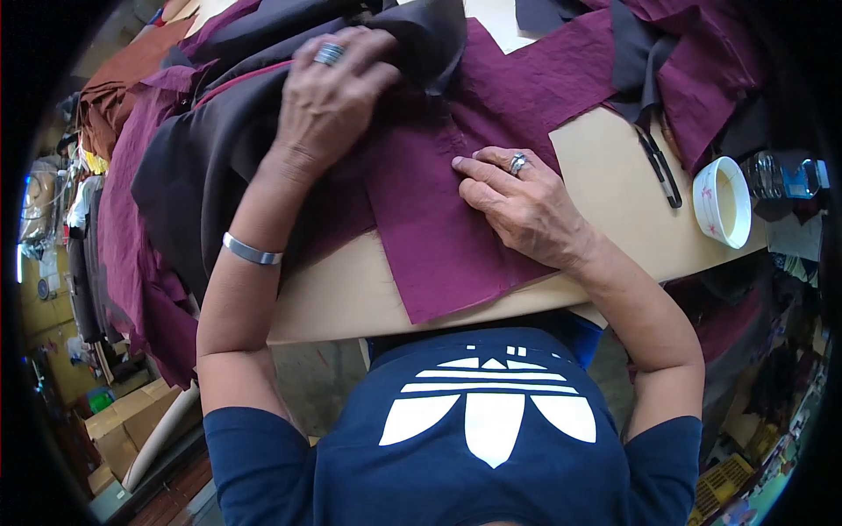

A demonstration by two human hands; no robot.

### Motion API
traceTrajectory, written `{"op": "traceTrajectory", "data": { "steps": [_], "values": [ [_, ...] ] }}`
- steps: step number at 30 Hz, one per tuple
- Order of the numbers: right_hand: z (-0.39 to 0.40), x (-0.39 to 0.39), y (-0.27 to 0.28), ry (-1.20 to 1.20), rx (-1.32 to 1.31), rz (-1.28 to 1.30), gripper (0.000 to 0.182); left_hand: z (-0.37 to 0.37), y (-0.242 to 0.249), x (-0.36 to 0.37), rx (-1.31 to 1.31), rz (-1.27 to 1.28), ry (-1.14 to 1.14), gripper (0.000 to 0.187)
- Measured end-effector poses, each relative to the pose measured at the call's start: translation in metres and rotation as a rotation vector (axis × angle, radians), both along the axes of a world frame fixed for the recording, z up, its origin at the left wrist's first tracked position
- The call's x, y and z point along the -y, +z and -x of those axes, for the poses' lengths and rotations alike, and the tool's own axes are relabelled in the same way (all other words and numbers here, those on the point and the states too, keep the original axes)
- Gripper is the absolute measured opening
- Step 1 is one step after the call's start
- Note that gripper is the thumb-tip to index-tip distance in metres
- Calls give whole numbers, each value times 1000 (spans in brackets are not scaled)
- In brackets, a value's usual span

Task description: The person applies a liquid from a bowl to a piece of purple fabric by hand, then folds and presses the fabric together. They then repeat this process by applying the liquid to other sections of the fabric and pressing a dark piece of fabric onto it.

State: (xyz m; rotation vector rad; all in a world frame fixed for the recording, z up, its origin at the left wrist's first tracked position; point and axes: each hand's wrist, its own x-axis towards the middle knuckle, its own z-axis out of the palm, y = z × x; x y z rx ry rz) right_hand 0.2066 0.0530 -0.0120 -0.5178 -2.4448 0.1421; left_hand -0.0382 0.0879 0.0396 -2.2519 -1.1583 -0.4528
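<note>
While your right hand (pixel 529 210) touches maroon cloth (pixel 425 250) on the tabletop (pixel 614 193), your left hand (pixel 331 101) lies over dark cloth (pixel 197 171).
Whether either is pinching, I cannot tell; the maroon cloth looks light, limp, best held by its edges.

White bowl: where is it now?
Head view, right side: the white bowl is on the table, right of the right hand, between the long black tool and the clear bottle.

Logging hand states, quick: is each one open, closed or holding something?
Left hand: bent over dark cloth; grip unclear.
Right hand: half-curled on purple cloth; grip unclear.
</note>
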Motion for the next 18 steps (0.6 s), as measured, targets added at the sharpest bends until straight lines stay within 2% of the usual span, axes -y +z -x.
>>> {"op": "traceTrajectory", "data": {
  "steps": [3, 4, 6, 8, 9, 12, 13, 15, 18],
  "values": [
    [1, 0, -1, -8, -6, -10, 15, -10, 17, 13, 134, -126, 108, 12],
    [1, 0, -1, -9, 0, -3, 15, -15, 15, 19, 94, -193, -22, 11],
    [1, 0, 3, -8, 15, 13, 15, -30, -6, 36, 245, 36, -385, 11],
    [-3, -4, 5, 20, -27, 115, 17, -47, -15, 55, 111, 313, -358, 16],
    [-4, -7, 7, 35, -47, 165, 19, -44, -26, 52, 166, 356, -323, 22],
    [-2, -32, 19, -201, -292, 68, 24, -31, -41, 51, 214, 466, -56, 24],
    [0, -41, 22, -287, -308, 182, 26, -33, -45, 47, 418, 450, -157, 22],
    [11, -59, 29, -471, -343, 408, 29, -29, -47, 47, 430, 442, -170, 22],
    [23, -83, 36, -484, -279, 726, 65, -29, -46, 47, 441, 467, -175, 23]
  ]
}}
